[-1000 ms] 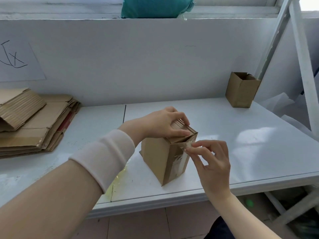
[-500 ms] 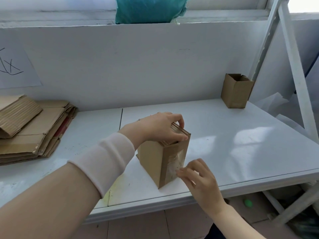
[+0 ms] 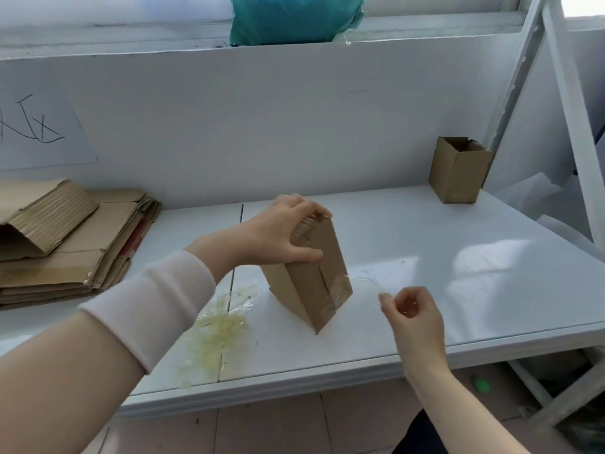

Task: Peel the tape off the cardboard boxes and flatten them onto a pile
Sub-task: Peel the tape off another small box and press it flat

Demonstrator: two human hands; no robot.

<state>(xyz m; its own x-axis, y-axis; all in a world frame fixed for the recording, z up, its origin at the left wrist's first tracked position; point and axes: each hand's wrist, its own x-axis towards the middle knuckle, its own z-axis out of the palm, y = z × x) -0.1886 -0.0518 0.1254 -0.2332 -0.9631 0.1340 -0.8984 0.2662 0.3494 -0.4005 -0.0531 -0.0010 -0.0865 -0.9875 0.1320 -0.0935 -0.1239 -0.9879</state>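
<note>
A small brown cardboard box [image 3: 316, 283] stands tilted on the white table [image 3: 458, 273], leaning away to the right. My left hand [image 3: 288, 234] grips its top end. My right hand [image 3: 412, 314] is to the right of the box, fingers pinched on a clear strip of tape [image 3: 363, 283] that stretches from the box's lower right edge. A pile of flattened cardboard [image 3: 65, 244] lies at the table's left. Another open-topped box [image 3: 458, 170] stands upright at the back right.
A crumpled wad of peeled clear tape [image 3: 219, 329] lies on the table under my left forearm. A white partition wall [image 3: 262, 126] closes the back, with a teal bag [image 3: 291, 18] on top. A white metal frame [image 3: 569, 109] slants at the right.
My left hand has tipped the box over to the right. My right hand has pulled the tape from the top down the side and out to the right, away from the box.
</note>
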